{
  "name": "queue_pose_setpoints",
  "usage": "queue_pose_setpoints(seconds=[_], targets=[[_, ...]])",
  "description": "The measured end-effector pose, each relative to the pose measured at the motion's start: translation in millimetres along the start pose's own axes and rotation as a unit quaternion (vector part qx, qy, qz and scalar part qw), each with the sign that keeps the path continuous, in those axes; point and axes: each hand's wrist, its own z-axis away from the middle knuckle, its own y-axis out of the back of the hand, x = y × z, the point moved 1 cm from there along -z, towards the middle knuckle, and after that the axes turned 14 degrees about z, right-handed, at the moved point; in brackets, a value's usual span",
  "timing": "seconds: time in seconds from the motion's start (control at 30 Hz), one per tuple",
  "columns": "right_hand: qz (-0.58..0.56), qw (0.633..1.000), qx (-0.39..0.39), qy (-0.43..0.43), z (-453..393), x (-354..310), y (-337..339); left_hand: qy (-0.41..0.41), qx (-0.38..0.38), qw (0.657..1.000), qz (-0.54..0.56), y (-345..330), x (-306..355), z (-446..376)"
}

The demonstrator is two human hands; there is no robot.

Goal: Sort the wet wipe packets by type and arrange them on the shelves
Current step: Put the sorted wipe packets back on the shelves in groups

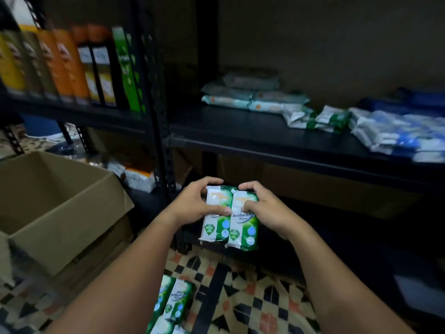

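Two green-and-white antibacterial wipe packets (230, 220) are held side by side in mid-air below the shelf. My left hand (195, 203) grips the left packet and my right hand (262, 206) grips the right one, fingers curled over their top edges. More green packets (172, 304) lie on the patterned floor by my left forearm. On the black shelf (240, 126) lie pale stacked packets (252, 97), green-and-white packets (317, 118) and blue-and-white packets (397, 133).
An open cardboard box (57, 203) stands at the left on the floor. A black shelf post (159, 116) rises just left of my hands. Upright boxes (67, 66) fill the left shelf. White-and-orange packs (139, 177) sit low behind the post.
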Motion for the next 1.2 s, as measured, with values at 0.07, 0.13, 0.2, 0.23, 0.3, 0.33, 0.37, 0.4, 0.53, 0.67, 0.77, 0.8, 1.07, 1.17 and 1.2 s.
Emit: queue_pose_setpoints(seconds=[0.07,0.13,0.2,0.23,0.3,0.33,0.37,0.4,0.53,0.67,0.77,0.8,1.07,1.17,1.2], targets=[[-0.003,0.999,0.031,0.025,5,-23,25,-0.032,0.013,0.999,0.009,2,37,-4],[-0.003,0.997,0.056,0.047,7,-44,49,-0.061,0.027,0.998,0.018,3,68,-9],[-0.003,0.994,0.079,0.07,9,-65,72,-0.086,0.047,0.995,0.032,6,99,-15],[-0.002,0.993,0.087,0.08,9,-73,82,-0.096,0.062,0.993,0.033,7,111,-18],[0.013,0.99,0.099,0.098,6,-91,100,-0.116,0.083,0.989,0.031,9,133,-27],[0.019,0.988,0.108,0.105,4,-100,110,-0.126,0.095,0.987,0.034,11,145,-32],[0.023,0.987,0.115,0.112,0,-107,117,-0.13,0.107,0.985,0.035,12,155,-36],[0.024,0.986,0.124,0.113,-4,-112,123,-0.131,0.12,0.983,0.037,13,161,-43],[0.041,0.98,0.166,0.101,-29,-127,141,-0.119,0.172,0.977,0.031,18,181,-74],[0.086,0.974,0.2,0.059,-61,-123,153,-0.083,0.232,0.969,-0.033,24,181,-110],[0.086,0.973,0.212,0.02,-84,-110,153,-0.053,0.262,0.963,-0.034,24,175,-127],[0.086,0.972,0.217,0.011,-89,-105,152,-0.041,0.269,0.962,-0.031,27,170,-133],[0.297,0.91,0.286,0.033,-99,-101,148,-0.017,0.293,0.95,-0.107,34,155,-153],[0.32,0.905,0.281,0.015,-91,-106,150,-0.022,0.297,0.942,-0.157,32,154,-155],[0.311,0.908,0.281,0.016,-87,-106,149,-0.028,0.291,0.942,-0.166,31,154,-154]])
